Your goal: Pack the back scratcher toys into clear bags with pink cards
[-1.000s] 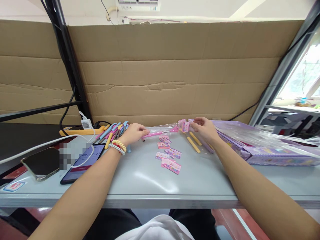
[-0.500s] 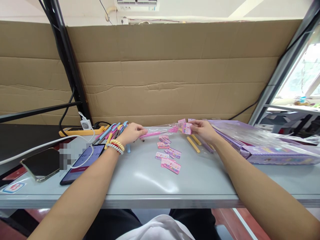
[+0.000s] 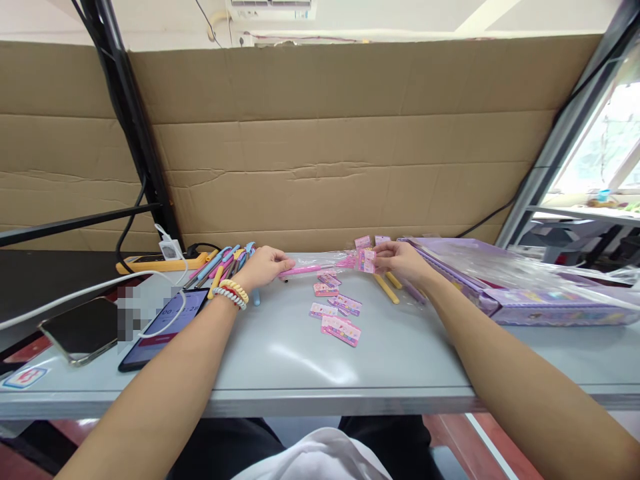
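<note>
My left hand (image 3: 264,267), with beaded bracelets at the wrist, pinches the left end of a pink pen (image 3: 310,269) that lies in a clear plastic sleeve (image 3: 325,259). At the sleeve's right end my right hand (image 3: 403,262) has its fingers closed on a small pink card (image 3: 367,261). Whether the card is inside the sleeve or on it, I cannot tell. Several small printed cards (image 3: 341,331) lie on the grey table between my forearms. Two yellow pens (image 3: 387,289) rest just below my right hand. Colourful pens (image 3: 220,265) are bunched behind my left wrist.
A purple box (image 3: 560,315) with clear plastic on top stands at the right. On the left are a lit phone (image 3: 160,337), a dark phone (image 3: 83,331), a white cable (image 3: 90,287) and a yellow-cased device (image 3: 145,265). A cardboard panel (image 3: 325,140) rises behind the table.
My right hand has shifted slightly left with the pink card, which now stands more upright at the sleeve's end. My left hand keeps its hold on the pink pen.
</note>
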Action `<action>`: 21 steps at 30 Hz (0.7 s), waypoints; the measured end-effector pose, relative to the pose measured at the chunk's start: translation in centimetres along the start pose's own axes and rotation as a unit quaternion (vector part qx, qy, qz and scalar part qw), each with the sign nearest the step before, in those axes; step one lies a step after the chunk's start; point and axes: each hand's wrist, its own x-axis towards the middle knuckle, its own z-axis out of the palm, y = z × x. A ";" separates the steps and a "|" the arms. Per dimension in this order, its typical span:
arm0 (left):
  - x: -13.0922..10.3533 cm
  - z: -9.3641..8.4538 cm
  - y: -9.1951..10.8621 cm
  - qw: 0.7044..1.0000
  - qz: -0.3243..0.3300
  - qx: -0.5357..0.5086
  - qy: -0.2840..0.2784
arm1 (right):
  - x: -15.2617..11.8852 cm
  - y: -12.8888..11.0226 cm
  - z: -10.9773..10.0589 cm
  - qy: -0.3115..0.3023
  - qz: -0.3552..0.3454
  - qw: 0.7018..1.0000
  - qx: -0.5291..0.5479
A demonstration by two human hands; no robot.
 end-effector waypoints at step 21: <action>-0.3 0.1 0.9 1.000 0.008 -0.012 -0.010 | 0.2 0.4 0.1 0.021 -0.028 0.994 -0.105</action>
